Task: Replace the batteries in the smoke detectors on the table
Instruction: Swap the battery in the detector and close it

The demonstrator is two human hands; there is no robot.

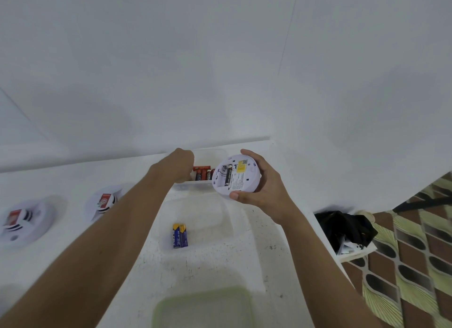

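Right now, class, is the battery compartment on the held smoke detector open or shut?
Open: the smoke detector in the right hand shows its back, with a black battery and wires exposed.

The tabletop [247, 261] is white, flecked with dark specks. The smoke detector [244, 181] is white with a yellow label. The far batteries [203, 174] are red and black, the near batteries [180, 235] blue and yellow. The floor [415, 266] shows brown, grey ovals and pale green fans.

Left hand [182, 165] fingers hidden; detector [234, 178] label unreadable.
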